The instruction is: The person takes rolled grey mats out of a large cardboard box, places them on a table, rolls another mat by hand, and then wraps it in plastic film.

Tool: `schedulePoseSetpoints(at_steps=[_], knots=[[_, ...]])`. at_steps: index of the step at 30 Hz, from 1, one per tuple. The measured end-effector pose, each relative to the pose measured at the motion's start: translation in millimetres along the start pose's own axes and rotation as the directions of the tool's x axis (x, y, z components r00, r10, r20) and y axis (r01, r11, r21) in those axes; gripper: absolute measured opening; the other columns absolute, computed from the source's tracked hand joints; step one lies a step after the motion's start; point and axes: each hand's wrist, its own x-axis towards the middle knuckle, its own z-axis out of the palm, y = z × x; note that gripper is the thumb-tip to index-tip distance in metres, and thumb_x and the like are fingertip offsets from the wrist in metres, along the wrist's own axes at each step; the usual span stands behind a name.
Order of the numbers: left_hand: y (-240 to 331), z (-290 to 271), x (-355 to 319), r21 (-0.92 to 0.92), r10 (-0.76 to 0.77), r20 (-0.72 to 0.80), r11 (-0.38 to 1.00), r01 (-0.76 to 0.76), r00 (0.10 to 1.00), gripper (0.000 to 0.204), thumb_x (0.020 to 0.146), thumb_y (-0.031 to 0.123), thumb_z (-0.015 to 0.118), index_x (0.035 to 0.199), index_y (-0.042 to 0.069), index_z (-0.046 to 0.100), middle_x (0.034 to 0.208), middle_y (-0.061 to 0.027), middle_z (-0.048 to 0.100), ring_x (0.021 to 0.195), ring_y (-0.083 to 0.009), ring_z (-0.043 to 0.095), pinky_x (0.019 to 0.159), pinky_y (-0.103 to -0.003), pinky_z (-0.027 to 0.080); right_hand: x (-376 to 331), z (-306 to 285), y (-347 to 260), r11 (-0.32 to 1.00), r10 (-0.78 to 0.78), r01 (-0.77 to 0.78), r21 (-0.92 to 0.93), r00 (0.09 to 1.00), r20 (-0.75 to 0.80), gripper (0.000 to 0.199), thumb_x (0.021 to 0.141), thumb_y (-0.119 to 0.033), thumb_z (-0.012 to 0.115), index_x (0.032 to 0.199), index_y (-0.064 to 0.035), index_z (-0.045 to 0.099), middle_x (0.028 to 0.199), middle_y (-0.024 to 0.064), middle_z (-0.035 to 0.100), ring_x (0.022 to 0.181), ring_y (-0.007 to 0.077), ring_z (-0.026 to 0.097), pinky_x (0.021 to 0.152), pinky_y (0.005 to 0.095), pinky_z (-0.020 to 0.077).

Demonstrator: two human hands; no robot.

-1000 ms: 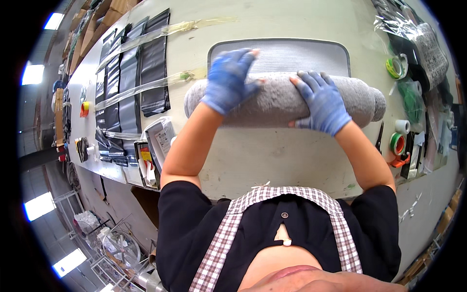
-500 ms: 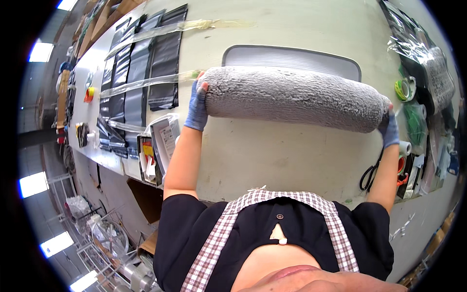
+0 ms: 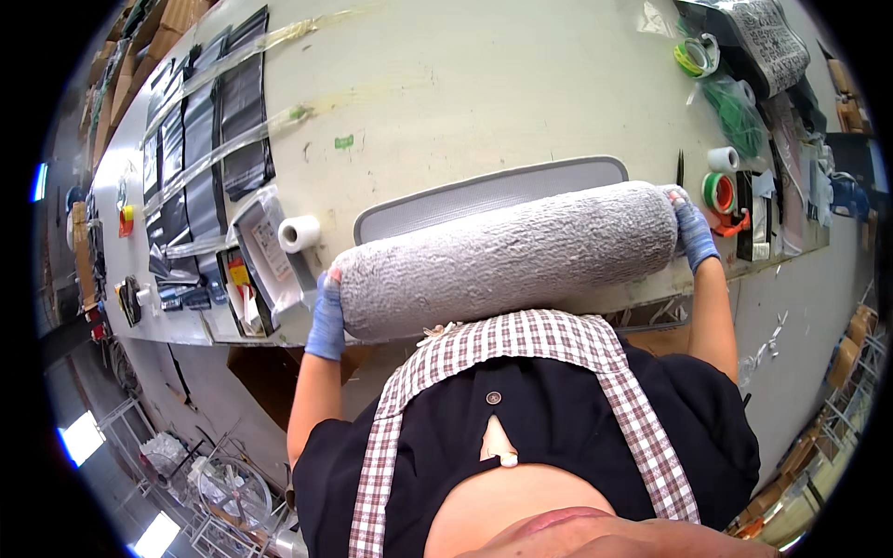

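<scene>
A thick roll of grey, fluffy mat (image 3: 512,251) lies across the near part of the table, close to my apron. Its loose end, a flat grey flap (image 3: 419,209) with rounded corners and a darker edge, sticks out on the far side. My left hand (image 3: 326,316), in a blue fingerless glove, grips the left end of the roll. At the other end my right hand (image 3: 695,226), gloved the same way, holds the roll from the side. The roll's underside is hidden, and so are some of my fingers.
Black plastic bags (image 3: 200,149) lie at the left under strips of clear tape. Nearer stand a grey-white bin (image 3: 270,246) and a white roll (image 3: 299,233). On the right are tape rolls (image 3: 696,58), green bagged material (image 3: 732,116) and an orange-handled tool (image 3: 732,224).
The rolled mat has come nearer to my body, its left end now lower than its right. Both hands have moved with it and keep hold of the ends. The view has shifted too.
</scene>
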Motion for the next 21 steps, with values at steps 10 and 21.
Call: schedulePoseSetpoints(at_steps=[10,21], knots=[[13.2,-57.6,31.9,0.181,-0.164,-0.097,0.967,0.180,0.982,0.074,0.096,0.069,0.047,0.130,0.005,0.062,0.118,-0.0165,0.070,0.105,-0.0272,0.066,0.093,-0.038,0.050,-125.2,53.5,-85.1,0.178,-0.769,0.318,-0.931,0.636,0.070,0.088,0.085,-0.062,0.066,0.146,-0.0017,0.044,0.133,0.0273,0.057,0.126,0.0431,0.054,0.106,0.0489,0.0427],[78.0,-40.0,66.6,0.968,0.325,-0.249,0.079,0.236,0.912,0.059,0.092,0.050,0.060,0.141,0.017,0.054,0.118,-0.0227,0.069,0.109,-0.0376,0.067,0.094,-0.046,0.052,-206.3,208.4,-121.3,-0.184,-0.416,0.849,-0.496,0.390,0.821,0.122,0.055,-0.065,0.086,0.153,-0.0147,0.034,0.146,0.0209,0.043,0.138,0.0388,0.039,0.119,0.0514,0.0260]])
